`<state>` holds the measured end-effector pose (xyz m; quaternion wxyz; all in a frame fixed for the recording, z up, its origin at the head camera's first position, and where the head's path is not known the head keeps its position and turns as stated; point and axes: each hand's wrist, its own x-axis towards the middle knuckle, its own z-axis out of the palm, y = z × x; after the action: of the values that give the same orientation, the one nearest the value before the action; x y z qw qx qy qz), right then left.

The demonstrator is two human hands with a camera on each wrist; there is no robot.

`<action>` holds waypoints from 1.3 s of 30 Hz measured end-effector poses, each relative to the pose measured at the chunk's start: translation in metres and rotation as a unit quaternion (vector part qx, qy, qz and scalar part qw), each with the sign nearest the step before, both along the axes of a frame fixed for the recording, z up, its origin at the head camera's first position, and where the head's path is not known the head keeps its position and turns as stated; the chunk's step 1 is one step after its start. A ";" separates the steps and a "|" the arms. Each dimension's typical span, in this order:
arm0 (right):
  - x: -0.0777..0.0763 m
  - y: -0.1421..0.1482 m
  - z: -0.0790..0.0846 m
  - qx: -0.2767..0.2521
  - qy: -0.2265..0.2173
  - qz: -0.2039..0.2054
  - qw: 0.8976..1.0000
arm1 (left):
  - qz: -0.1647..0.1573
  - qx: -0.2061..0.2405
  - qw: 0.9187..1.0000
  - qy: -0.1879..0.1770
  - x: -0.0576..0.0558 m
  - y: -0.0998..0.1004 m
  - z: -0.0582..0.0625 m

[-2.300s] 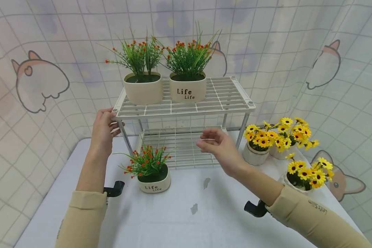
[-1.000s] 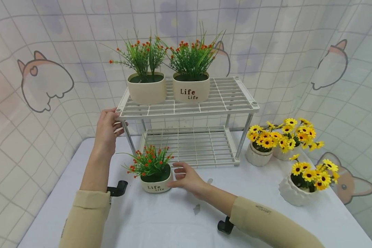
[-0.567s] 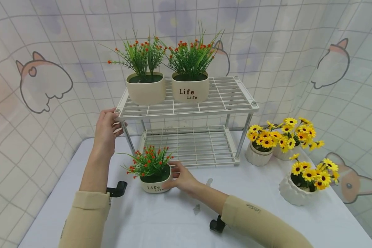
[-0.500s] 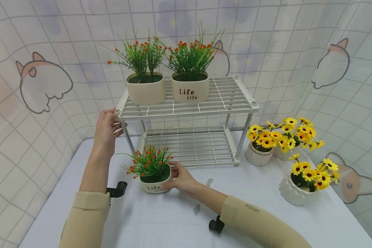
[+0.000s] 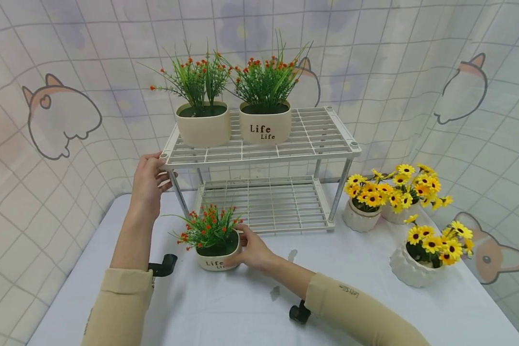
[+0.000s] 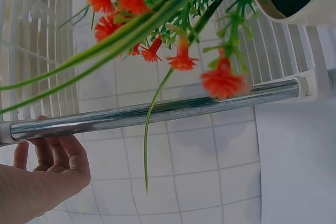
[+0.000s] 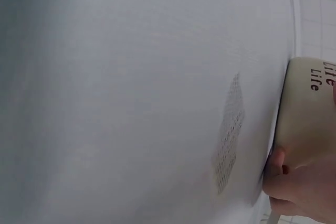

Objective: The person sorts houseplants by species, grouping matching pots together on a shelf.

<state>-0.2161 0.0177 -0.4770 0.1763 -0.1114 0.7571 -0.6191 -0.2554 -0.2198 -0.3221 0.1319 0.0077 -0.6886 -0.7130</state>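
A two-tier white wire rack (image 5: 320, 139) stands on the table. At its top left front corner my left hand (image 5: 147, 185) holds on, fingers curled by the metal post (image 6: 157, 114) in the left wrist view. In front of the lower tier is a cream oval pot (image 5: 209, 262) marked "Life", planted with small red flowers (image 5: 207, 226). My right hand (image 5: 253, 252) grips this pot's right end, thumb on the front and fingers behind. In the right wrist view the pot (image 7: 304, 114) appears close to the table, with the hand (image 7: 304, 187) around its end.
On the upper tier stand two similar red-flowered pots, one plain-faced (image 5: 204, 129) and one lettered (image 5: 265, 127). Several yellow-flowered white pots, including a front one (image 5: 415, 269), stand right of the rack. A patterned curtain (image 5: 385, 72) hangs behind.
My right hand has come down and left from in front of the rack to the red-flowered pot and now grips it. The left hand keeps its place on the rack's corner.
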 end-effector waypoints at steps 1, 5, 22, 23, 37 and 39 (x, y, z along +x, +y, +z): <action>0.000 0.001 0.000 0.003 0.002 -0.001 1.000 | -0.001 0.000 1.000 0.000 0.000 0.000 0.000; 0.002 0.005 0.000 0.015 0.011 -0.004 1.000 | -0.001 -0.003 1.000 -0.001 0.000 0.000 0.000; 0.006 0.049 0.010 0.036 0.021 0.014 0.999 | 0.000 0.008 1.000 -0.002 -0.001 0.000 0.001; 0.006 0.053 0.011 0.033 0.018 0.016 0.999 | 0.000 0.008 1.000 -0.003 -0.001 0.000 0.001; 0.019 0.098 0.049 0.002 -0.018 0.032 0.999 | 0.000 0.011 1.000 -0.005 0.000 0.000 0.003; 0.022 0.105 0.058 0.004 -0.026 0.031 0.999 | 0.000 0.008 1.000 -0.006 0.000 0.000 0.002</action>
<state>-0.1946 0.1230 -0.4194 0.2154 -0.1182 0.7508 -0.6131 -0.2559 -0.2199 -0.3205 0.1277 0.0131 -0.6839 -0.7182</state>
